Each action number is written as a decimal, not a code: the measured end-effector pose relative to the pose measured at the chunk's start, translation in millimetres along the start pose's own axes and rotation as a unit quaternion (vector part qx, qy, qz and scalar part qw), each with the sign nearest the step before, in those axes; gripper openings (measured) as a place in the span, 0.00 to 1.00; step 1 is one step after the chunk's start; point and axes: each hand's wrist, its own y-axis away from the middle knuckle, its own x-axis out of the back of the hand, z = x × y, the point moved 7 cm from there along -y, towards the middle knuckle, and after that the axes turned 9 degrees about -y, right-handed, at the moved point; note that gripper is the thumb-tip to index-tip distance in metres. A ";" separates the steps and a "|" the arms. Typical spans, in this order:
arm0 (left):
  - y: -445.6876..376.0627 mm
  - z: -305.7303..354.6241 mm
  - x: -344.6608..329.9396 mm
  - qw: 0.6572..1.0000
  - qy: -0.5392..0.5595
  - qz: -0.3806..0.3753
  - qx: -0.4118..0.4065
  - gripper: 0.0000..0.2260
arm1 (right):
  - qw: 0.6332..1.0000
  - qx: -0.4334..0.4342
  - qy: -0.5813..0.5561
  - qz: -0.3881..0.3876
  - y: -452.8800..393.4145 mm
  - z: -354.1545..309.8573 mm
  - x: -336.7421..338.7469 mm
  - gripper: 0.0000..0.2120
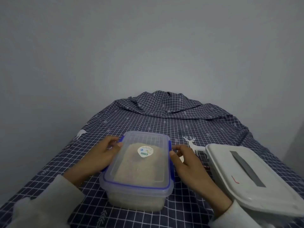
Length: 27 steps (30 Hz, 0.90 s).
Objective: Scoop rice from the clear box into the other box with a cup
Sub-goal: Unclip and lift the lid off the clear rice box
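Both hands, left hand [105, 152] at nine o'clock and right hand [184, 159] at three, are pinching the clear box's [136, 183] lid clips; unlatching evenly should avoid spilling rice.

A clear box [137, 168] with a blue-trimmed lid [139, 162] sits closed at the centre of the tabletop [164, 125], which is draped in a dark checked cloth. Pale rice [139, 163] shows through the transparent lid and walls, filling much of the box. A small white sticker [145, 151] lies on the lid. Blue side clips flank the long edges. Just to the right, near but apart, a white opaque box [251, 176] rests with its lid on, a grey strip [247, 168] running lengthwise along the top and a small red mark beside it.
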 end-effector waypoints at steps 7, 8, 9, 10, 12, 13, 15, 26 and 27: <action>0.9 -20.7 -5.5 0.996 0.030 -0.020 0.081 0.09 | 0.992 -0.086 -0.088 -0.035 3.1 20.8 -18.4 0.15; 2.9 -19.4 -5.6 0.996 0.035 -0.022 0.083 0.10 | 0.990 -0.088 -0.101 -0.033 3.6 21.4 -19.2 0.15; 3.8 -19.3 -6.4 0.995 0.042 -0.024 0.082 0.11 | 0.990 -0.092 -0.107 -0.031 3.6 23.2 -20.7 0.16; 4.7 -19.0 -7.0 0.995 0.045 -0.027 0.082 0.12 | 0.989 -0.094 -0.105 -0.032 4.5 23.0 -21.9 0.17; 5.4 -18.2 -8.4 0.995 0.047 -0.030 0.079 0.15 | 0.989 -0.099 -0.110 -0.028 5.3 24.0 -23.8 0.17; 5.4 -18.4 -9.1 0.995 0.047 -0.032 0.080 0.15 | 0.987 -0.105 -0.117 -0.024 5.0 25.8 -24.4 0.17; 5.0 -18.5 -9.4 0.995 0.046 -0.030 0.081 0.16 | 0.984 -0.117 -0.132 -0.014 5.0 26.8 -25.3 0.19; 1.7 -17.3 -10.1 0.998 0.016 -0.034 0.055 0.17 | 0.977 -0.135 -0.167 0.017 9.7 27.4 -27.3 0.19; 1.1 -17.4 -10.2 0.998 0.019 -0.033 0.053 0.17 | 0.977 -0.136 -0.167 0.017 9.6 27.8 -27.4 0.19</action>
